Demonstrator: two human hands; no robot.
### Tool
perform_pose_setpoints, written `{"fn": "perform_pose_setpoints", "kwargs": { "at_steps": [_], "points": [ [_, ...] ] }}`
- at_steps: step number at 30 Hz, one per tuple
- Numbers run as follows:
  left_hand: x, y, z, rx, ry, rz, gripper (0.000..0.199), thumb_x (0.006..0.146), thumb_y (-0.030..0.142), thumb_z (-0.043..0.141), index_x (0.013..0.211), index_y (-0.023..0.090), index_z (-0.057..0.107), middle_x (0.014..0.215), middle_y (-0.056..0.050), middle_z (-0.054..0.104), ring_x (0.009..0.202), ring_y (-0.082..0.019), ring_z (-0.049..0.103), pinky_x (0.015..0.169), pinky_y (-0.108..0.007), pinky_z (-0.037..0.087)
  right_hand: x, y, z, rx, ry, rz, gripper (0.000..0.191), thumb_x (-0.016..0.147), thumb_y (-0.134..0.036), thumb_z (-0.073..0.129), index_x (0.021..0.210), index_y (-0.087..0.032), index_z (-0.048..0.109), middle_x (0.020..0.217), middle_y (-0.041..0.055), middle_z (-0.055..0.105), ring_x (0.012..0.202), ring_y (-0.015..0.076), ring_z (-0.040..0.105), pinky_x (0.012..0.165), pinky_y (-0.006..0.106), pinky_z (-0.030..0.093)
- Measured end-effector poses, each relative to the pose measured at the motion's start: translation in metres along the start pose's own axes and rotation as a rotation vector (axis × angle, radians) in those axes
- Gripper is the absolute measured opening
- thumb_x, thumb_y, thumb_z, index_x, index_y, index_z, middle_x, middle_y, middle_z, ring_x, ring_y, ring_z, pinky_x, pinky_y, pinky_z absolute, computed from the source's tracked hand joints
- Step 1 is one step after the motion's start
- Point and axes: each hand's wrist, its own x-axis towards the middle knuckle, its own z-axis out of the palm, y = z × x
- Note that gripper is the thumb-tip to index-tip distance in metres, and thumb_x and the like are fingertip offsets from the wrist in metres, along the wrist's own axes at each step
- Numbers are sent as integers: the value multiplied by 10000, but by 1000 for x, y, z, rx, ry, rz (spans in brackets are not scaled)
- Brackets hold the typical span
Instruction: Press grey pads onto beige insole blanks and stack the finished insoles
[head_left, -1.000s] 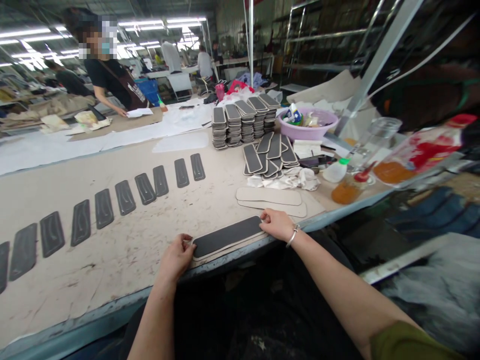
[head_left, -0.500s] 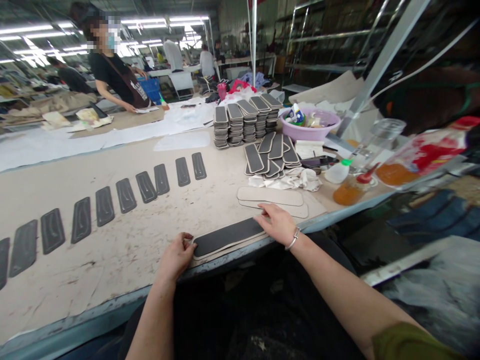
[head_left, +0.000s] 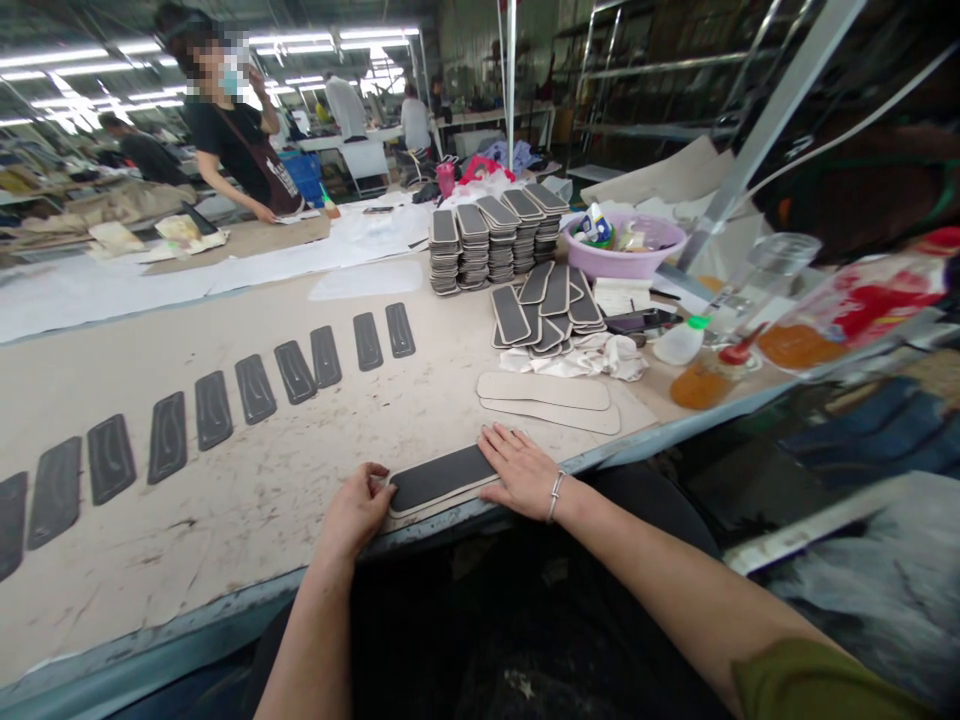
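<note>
Near the table's front edge lies a long dark panel [head_left: 439,478] with rounded corners, resting on a beige backing piece whose pale border shows along the front. My left hand [head_left: 362,505] grips the panel's left end between thumb and bent fingers. Flat across its right part rests my right hand [head_left: 521,470], fingers stretched out and a bracelet at the wrist; that end of the panel is hidden beneath it. Just beyond are two overlapping beige strips [head_left: 547,392]. A row of glossy dark panels [head_left: 214,410] runs along the table to the left.
Stacks of bordered panels [head_left: 499,235] and a loose pile of them [head_left: 551,305] stand farther back. A purple basin [head_left: 626,262], a white bottle with green cap [head_left: 679,343] and a bottle of orange liquid [head_left: 701,385] are at right. A masked person [head_left: 232,140] works across the table.
My right hand has moved left from the panel's right end and flattened onto it, fingers now spread. My left hand stays at the left end. The person opposite has raised one hand.
</note>
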Motion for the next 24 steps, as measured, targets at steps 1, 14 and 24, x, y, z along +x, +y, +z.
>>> {"fn": "perform_pose_setpoints", "kwargs": {
  "at_steps": [1,14,24],
  "points": [
    [0,0,0,-3,3,2,255,754,352,488,967,212,507,656,20,580,614,-143,557,550,-243,353,-1,3,0,-3,2,27,816,797,-655,340,1396,-112,232,1454,122,163,1339,262,90,1088,414,104],
    [-8,1,1,-8,91,23,277,763,390,484,967,206,519,661,12,585,635,-149,562,581,-248,378,-2,20,2,-28,7,167,839,782,-688,306,1396,-120,232,1465,140,94,1341,275,50,1077,434,85],
    [-22,24,20,50,369,581,499,831,421,436,1267,177,430,1314,-116,447,1252,-248,351,1005,-398,318,-1,19,2,-39,-17,173,856,779,-698,293,1400,-114,216,1467,139,91,1340,282,37,1076,437,74]
  ]
}}
